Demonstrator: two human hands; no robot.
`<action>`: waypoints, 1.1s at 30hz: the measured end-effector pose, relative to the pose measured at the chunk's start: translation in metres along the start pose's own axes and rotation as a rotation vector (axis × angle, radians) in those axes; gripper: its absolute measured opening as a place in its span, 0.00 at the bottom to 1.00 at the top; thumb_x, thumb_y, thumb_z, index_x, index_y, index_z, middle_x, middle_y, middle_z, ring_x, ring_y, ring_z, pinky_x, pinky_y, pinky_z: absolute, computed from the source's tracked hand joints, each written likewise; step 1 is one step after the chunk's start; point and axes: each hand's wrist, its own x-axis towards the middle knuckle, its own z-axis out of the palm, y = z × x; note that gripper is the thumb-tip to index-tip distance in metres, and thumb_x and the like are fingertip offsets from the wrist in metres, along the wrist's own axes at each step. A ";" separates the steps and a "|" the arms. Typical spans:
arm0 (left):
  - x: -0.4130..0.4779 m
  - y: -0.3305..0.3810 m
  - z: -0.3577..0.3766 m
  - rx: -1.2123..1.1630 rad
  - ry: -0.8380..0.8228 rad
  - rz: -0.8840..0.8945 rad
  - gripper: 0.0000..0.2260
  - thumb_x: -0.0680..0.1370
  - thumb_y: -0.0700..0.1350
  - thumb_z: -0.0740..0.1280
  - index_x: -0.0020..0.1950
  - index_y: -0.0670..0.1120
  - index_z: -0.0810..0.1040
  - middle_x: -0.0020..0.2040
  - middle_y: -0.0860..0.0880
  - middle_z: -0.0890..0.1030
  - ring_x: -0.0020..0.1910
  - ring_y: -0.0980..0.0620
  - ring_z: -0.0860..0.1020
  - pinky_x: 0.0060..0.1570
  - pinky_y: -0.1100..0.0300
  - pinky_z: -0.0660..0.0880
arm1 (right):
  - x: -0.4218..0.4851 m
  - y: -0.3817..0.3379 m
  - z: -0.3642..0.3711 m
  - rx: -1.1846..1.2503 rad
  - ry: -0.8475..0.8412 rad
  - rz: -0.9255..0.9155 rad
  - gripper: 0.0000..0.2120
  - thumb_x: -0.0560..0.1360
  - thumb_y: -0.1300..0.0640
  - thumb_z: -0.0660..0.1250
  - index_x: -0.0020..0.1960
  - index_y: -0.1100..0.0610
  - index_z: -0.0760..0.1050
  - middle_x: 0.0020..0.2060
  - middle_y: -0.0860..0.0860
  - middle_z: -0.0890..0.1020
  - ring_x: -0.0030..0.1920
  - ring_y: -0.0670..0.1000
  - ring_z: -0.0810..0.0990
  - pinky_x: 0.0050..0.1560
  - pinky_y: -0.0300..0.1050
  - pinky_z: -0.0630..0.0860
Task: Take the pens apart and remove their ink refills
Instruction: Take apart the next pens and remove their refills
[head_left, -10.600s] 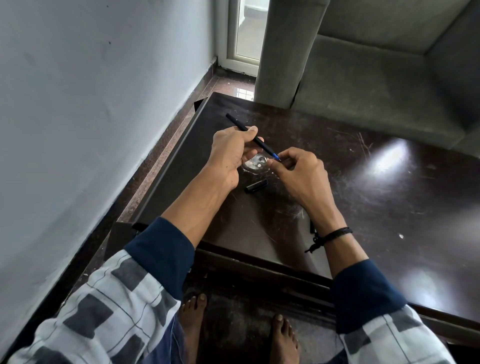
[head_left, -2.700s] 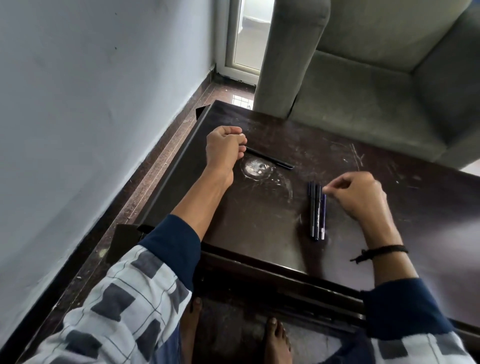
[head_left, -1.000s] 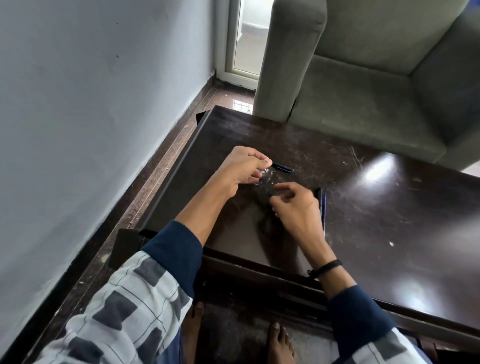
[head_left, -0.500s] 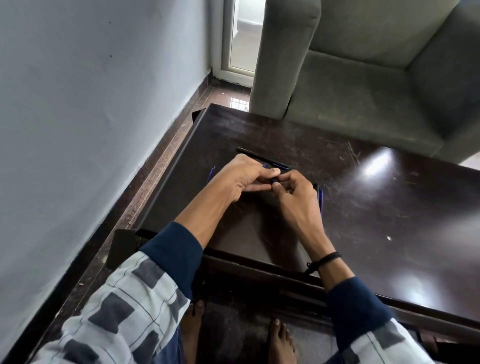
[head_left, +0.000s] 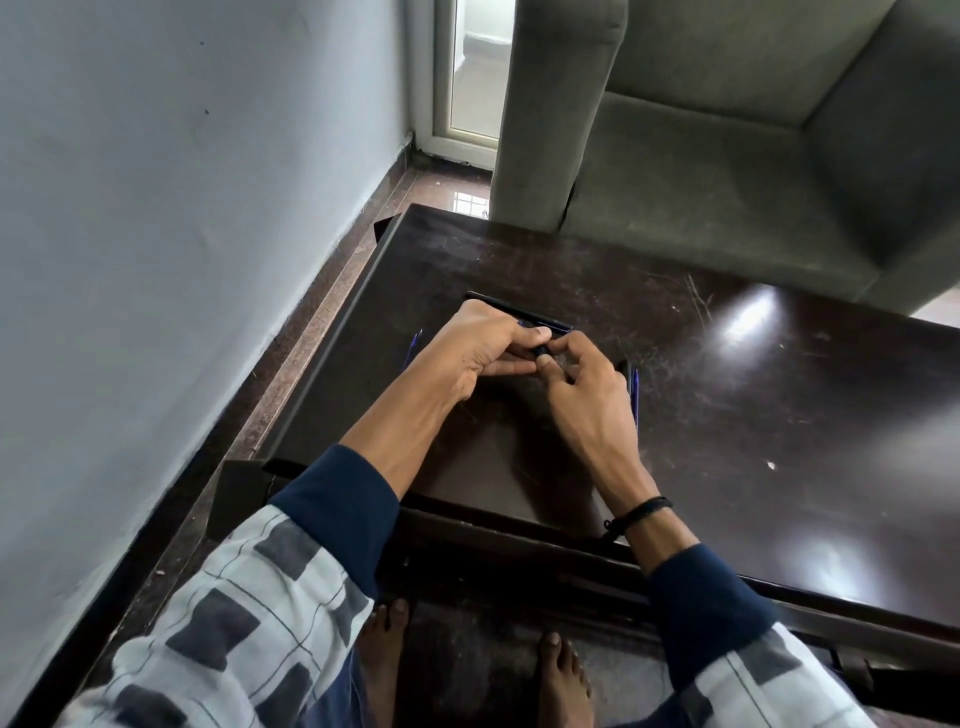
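Left hand (head_left: 483, 348) grips 1 pen (head_left: 414, 345) by its barrel; right hand (head_left: 587, 384) pinches its dark tip, seemingly to unscrew it. Other pens (head_left: 634, 387) lie alongside on the table (head_left: 779, 415).

Domestic living room, sitting corner. Low dark wooden table (head_left: 779, 415), glossy and much scratched, stands close against a grey-green upholstered armchair (head_left: 727, 171) with a broad padded arm. A polished reddish stone floor (head_left: 322, 322) runs along a plain painted wall (head_left: 182, 208) with dark skirting, up to a white-framed glazed door (head_left: 467, 78). Person sits at the table's near edge, bare feet (head_left: 563, 675) on the floor beneath: household furniture, indoor dress.
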 end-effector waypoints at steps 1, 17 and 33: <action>0.000 0.000 0.000 0.011 0.007 0.004 0.07 0.74 0.36 0.76 0.50 0.36 0.85 0.44 0.41 0.87 0.42 0.48 0.87 0.38 0.60 0.82 | 0.001 0.000 0.000 -0.009 -0.016 0.013 0.05 0.82 0.46 0.64 0.57 0.39 0.76 0.47 0.46 0.87 0.39 0.42 0.81 0.37 0.45 0.73; 0.009 -0.007 -0.010 1.181 0.325 0.239 0.15 0.74 0.56 0.73 0.58 0.52 0.83 0.50 0.46 0.83 0.47 0.44 0.81 0.42 0.54 0.70 | 0.012 0.001 -0.006 0.340 0.022 0.275 0.02 0.81 0.53 0.69 0.49 0.50 0.80 0.38 0.48 0.80 0.35 0.46 0.80 0.37 0.43 0.82; 0.007 -0.005 -0.005 0.982 0.263 0.246 0.13 0.75 0.63 0.70 0.47 0.54 0.83 0.43 0.54 0.81 0.42 0.51 0.79 0.43 0.55 0.73 | 0.017 -0.007 -0.026 0.831 0.122 0.441 0.05 0.77 0.63 0.73 0.44 0.57 0.78 0.28 0.48 0.80 0.27 0.45 0.78 0.28 0.36 0.75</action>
